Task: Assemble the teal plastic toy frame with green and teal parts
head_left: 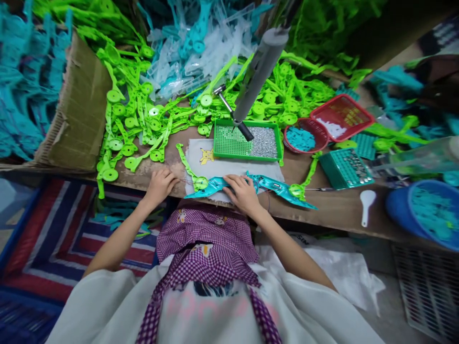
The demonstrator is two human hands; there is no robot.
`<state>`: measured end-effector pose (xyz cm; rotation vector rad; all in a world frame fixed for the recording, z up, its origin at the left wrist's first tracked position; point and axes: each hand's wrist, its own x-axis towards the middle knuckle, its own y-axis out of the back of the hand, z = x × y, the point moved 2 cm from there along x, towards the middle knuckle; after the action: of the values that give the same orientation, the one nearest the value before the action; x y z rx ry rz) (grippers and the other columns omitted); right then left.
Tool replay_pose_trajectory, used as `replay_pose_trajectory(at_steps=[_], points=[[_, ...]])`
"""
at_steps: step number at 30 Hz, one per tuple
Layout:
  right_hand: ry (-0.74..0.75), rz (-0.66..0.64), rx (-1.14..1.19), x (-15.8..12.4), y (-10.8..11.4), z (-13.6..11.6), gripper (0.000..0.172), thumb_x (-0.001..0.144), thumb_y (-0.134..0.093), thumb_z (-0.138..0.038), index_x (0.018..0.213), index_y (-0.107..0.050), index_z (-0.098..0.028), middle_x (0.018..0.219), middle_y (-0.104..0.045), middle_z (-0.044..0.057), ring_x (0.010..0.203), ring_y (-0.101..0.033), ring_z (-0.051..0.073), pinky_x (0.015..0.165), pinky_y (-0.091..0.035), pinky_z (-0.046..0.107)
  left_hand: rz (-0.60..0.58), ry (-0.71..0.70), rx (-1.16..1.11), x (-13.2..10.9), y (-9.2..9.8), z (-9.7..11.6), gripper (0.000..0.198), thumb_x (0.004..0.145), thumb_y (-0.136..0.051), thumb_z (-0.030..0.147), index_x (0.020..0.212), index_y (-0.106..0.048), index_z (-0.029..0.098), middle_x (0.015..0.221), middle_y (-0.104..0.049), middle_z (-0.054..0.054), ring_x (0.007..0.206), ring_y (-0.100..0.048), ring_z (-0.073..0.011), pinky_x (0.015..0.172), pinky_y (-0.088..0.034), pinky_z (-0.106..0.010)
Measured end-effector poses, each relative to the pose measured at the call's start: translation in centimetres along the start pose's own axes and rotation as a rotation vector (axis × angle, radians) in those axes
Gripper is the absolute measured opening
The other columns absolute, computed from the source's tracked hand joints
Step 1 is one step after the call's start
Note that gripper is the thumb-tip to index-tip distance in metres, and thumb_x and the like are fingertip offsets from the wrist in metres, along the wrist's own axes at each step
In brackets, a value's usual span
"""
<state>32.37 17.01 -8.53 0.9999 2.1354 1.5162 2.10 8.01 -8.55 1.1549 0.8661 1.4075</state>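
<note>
A long turquoise plastic part (pixel 274 184), shaped like a bow or crossbow limb, lies across the grey cloth at the table's front edge. A lime-green arm with a round wheel (pixel 200 183) sits at its left end, and a second green arm (pixel 297 190) at its right end. My right hand (pixel 244 192) rests over the middle of the turquoise part with its fingers curled on it. Left of the part, my left hand (pixel 161 185) has its fingers pinched together on a thin dark cord (pixel 184 180) running toward the green wheel. The fingertips are partly hidden.
Behind the cloth stands a green tray (pixel 247 156) of small metal pieces, with a hammer (pixel 233 114) over it. Green arms (pixel 143 124) are heaped behind. Rightward are red baskets (pixel 304 149), a teal box (pixel 332 169), a white spoon (pixel 366 205) and a blue bowl (pixel 401 205).
</note>
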Motion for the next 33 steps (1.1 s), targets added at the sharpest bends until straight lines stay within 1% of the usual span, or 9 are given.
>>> replay_pose_trajectory(at_steps=[5, 8, 10, 14, 20, 25, 29, 31, 33], points=[[-0.063, 0.072, 0.121, 0.0, 1.8, -1.4, 0.048, 0.100, -0.036, -0.050, 0.127, -0.062, -0.019, 0.131, -0.066, 0.014, 0.123, -0.059, 0.027, 0.110, -0.030, 0.051, 0.237, 0.099, -0.057, -1.6, 1.3, 1.6, 0.027, 0.100, -0.044, 0.032, 0.089, -0.064, 0.019, 0.091, -0.066, -0.012, 0.086, -0.061, -0.0257, 0.077, -0.047, -0.039], [-0.144, 0.186, 0.321, 2.8, 3.6, -4.4, 0.053, 0.100, -0.030, -0.053, 0.124, -0.063, -0.020, 0.130, -0.066, 0.013, 0.124, -0.058, 0.026, 0.109, -0.035, 0.047, 0.496, 0.133, -0.157, -1.7, 2.1, 4.9, 0.018, 0.099, -0.049, 0.029, 0.098, -0.065, 0.020, 0.096, -0.070, -0.009, 0.092, -0.066, -0.0209, 0.083, -0.053, -0.034], [-0.135, 0.079, 0.509, 5.9, 3.9, -6.7, 0.052, 0.100, -0.029, -0.053, 0.118, -0.066, -0.022, 0.121, -0.071, 0.009, 0.117, -0.062, 0.023, 0.102, -0.043, 0.040, 0.581, 0.115, -0.186, -1.1, 2.0, 7.4, 0.015, 0.097, -0.054, 0.029, 0.098, -0.067, 0.022, 0.097, -0.072, -0.007, 0.092, -0.069, -0.0189, 0.084, -0.056, -0.031], [-0.039, -0.290, 0.707, 10.9, 3.4, -9.3, 0.045, 0.098, -0.040, -0.051, 0.107, -0.072, -0.020, 0.103, -0.076, 0.007, 0.096, -0.070, 0.021, 0.086, -0.051, 0.034, 0.577, 0.026, -0.171, -0.4, 0.9, 10.1, 0.018, 0.097, -0.054, 0.025, 0.100, -0.071, 0.022, 0.099, -0.074, -0.008, 0.090, -0.072, -0.0186, 0.083, -0.059, -0.031], [-0.089, -0.320, 0.503, 11.7, 3.1, -8.7, 0.033, 0.086, -0.068, -0.031, 0.117, -0.069, -0.019, 0.095, -0.078, 0.008, 0.095, -0.072, 0.022, 0.089, -0.050, 0.036, 0.548, -0.062, -0.193, -1.6, -1.1, 9.3, 0.021, 0.096, -0.052, 0.016, 0.102, -0.072, 0.021, 0.098, -0.075, -0.009, 0.090, -0.073, -0.0197, 0.082, -0.060, -0.033], [-0.137, -0.427, 0.780, 11.2, 0.9, -8.4, 0.014, 0.087, -0.061, -0.026, 0.090, -0.070, -0.015, 0.071, -0.072, 0.002, 0.066, -0.066, 0.013, 0.065, -0.048, 0.025, 0.548, -0.172, -0.270, -1.9, -0.9, 11.0, 0.021, 0.095, -0.055, 0.016, 0.109, -0.070, 0.020, 0.106, -0.074, -0.009, 0.098, -0.072, -0.0189, 0.086, -0.060, -0.030], [-0.203, -0.263, 0.943, 10.8, 0.9, -7.3, 0.019, 0.085, -0.059, -0.035, 0.080, -0.062, -0.016, 0.061, -0.059, -0.004, 0.058, -0.052, 0.009, 0.058, -0.040, 0.022, 0.661, 0.121, -0.362, -2.1, 1.5, 10.4, 0.026, 0.090, -0.067, 0.028, 0.114, -0.068, 0.021, 0.109, -0.072, -0.008, 0.102, -0.070, -0.0196, 0.088, -0.059, -0.033], [-0.175, -0.261, 0.915, 10.7, 1.3, -7.2, 0.021, 0.082, -0.061, -0.038, 0.077, -0.060, -0.017, 0.060, -0.053, -0.005, 0.057, -0.044, 0.008, 0.055, -0.034, 0.022, 0.660, 0.290, -0.436, -1.5, 2.4, 9.1, 0.024, 0.090, -0.066, 0.031, 0.111, -0.070, 0.022, 0.101, -0.073, -0.006, 0.092, -0.071, -0.0180, 0.084, -0.059, -0.033], [-0.134, -0.316, 0.908, 10.7, 1.6, -7.4, 0.023, 0.081, -0.061, -0.041, 0.076, -0.060, -0.018, 0.060, -0.049, -0.006, 0.057, -0.039, 0.008, 0.054, -0.031, 0.022, 0.602, 0.325, -0.529, -0.2, 2.9, 7.7, 0.021, 0.091, -0.065, 0.035, 0.105, -0.073, 0.021, 0.094, -0.074, -0.005, 0.085, -0.070, -0.0175, 0.080, -0.058, -0.033]])
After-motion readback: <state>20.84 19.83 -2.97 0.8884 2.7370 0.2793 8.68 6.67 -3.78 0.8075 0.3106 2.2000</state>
